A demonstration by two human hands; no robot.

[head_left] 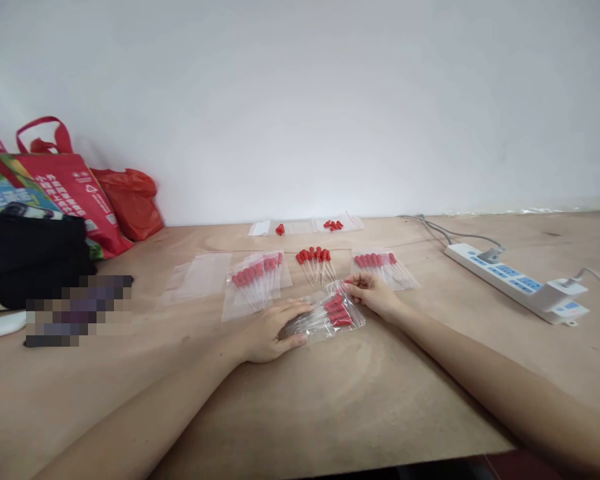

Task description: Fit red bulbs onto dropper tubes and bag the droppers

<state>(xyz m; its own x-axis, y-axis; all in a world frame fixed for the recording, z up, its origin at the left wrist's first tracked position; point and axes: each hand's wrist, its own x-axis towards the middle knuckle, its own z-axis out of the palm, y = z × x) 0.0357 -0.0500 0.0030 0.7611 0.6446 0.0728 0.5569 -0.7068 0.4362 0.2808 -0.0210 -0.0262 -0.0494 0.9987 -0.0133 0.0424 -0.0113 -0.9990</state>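
Note:
A clear zip bag (313, 323) lies on the table with several red-bulbed droppers (337, 310) in it, bulbs to the right. My left hand (275, 328) grips its left end, fingers on the far side and thumb near the front edge. At the bag's upper right, my right hand (373, 293) pinches its edge; a bit of red shows at the fingertips. Just beyond are loose droppers (317, 257), fanned out. Filled bags (254, 280) overlap to the left, and another filled bag (385, 267) lies right of the loose ones.
Flat bags (205, 275) lie further left. Loose red bulbs (333, 225) rest on bags by the wall. A power strip (515, 280) with plugged cords stands right. Red shopping bags (80, 193), a black bag (35, 257) and a blurred dark object (80, 312) occupy the left.

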